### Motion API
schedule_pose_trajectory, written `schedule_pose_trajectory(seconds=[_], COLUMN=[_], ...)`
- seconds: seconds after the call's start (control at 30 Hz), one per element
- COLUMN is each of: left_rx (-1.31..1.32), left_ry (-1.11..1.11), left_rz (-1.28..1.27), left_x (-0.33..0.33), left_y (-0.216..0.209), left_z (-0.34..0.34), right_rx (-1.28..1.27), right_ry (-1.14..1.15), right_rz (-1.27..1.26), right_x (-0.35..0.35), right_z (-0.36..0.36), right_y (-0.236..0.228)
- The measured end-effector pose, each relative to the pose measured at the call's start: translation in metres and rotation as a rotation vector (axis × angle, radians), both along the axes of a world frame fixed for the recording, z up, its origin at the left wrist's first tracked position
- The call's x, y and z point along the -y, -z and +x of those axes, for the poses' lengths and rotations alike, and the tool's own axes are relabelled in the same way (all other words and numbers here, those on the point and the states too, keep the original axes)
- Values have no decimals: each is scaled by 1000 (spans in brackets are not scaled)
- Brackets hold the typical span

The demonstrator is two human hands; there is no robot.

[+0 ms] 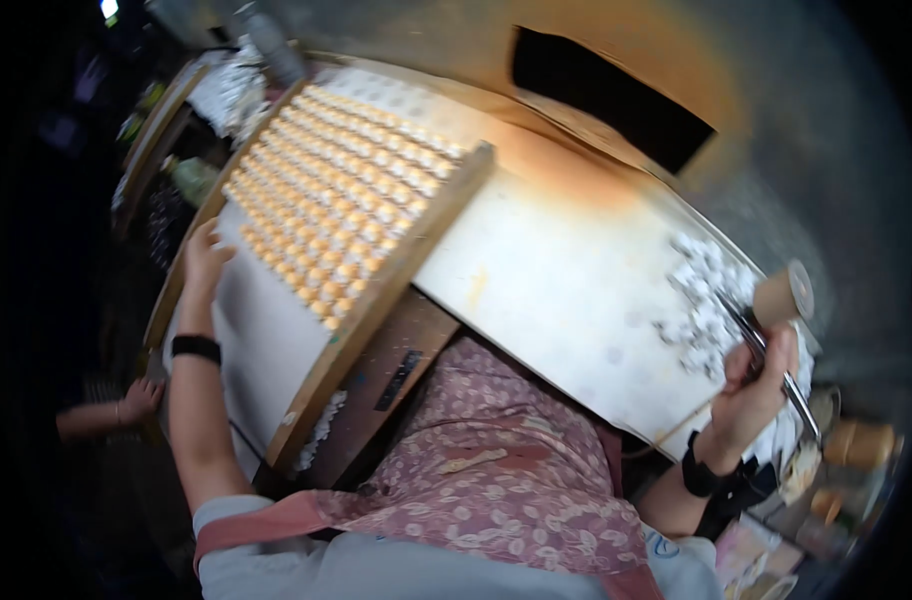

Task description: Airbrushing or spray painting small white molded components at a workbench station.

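My right hand (761, 372), between three and four o'clock, is closed around a slim metal tool (802, 410), whose far end points toward ten o'clock, in among a loose heap of small white pieces (694, 285). A tan roll (776, 300) sits right by my fingers; I can't tell whether they touch it. The heap lies on the white worktop (546, 290), and if I swing the tool wide, its tip could scatter pieces over the edge. The roll could be knocked down too if my knuckles bump it. My left hand (206, 258), just past nine o'clock, is loosely spread with the thumb apart, at the rim of a wood-edged tray (266, 335); blur hides whether it grips the rim or only rests there. On that tray, toward ten o'clock, stand close rows of small golden pieces (336, 200) with white around them. The tray's near end reaches past the worktop over a brown box (401, 345), so I judge that leaning hard on one side could tip it and slide the rows together. Another person's hand (141, 400), between eight and nine o'clock, is near the rim, and a knock from there could jolt everything. My flowered apron (516, 440), toward half past five, could snag the wooden rail (401, 275) if I turn.
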State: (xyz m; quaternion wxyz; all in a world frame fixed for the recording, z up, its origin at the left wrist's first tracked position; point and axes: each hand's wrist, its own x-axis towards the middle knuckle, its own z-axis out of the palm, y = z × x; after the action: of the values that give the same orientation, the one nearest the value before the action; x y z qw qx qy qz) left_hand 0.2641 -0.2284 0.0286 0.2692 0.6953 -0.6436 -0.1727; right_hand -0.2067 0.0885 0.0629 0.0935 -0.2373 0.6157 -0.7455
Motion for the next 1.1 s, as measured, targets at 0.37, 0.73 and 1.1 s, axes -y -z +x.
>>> schedule_pose_trajectory(seconds=[0.37,0.73,1.1], left_rx=[-281,-97,-1427], left_ry=[1107,1203,649], left_rz=[26,-246,969], left_x=[-204,-239,-243], left_y=[-53,19,-36], left_z=[-328,-406,-356], right_rx=[0,80,-120], right_ry=[-29,-36,-186], right_rz=[-45,-66,88], right_x=[-27,-51,-8], right_z=[-10,-11,29], right_y=[-8,-3,20])
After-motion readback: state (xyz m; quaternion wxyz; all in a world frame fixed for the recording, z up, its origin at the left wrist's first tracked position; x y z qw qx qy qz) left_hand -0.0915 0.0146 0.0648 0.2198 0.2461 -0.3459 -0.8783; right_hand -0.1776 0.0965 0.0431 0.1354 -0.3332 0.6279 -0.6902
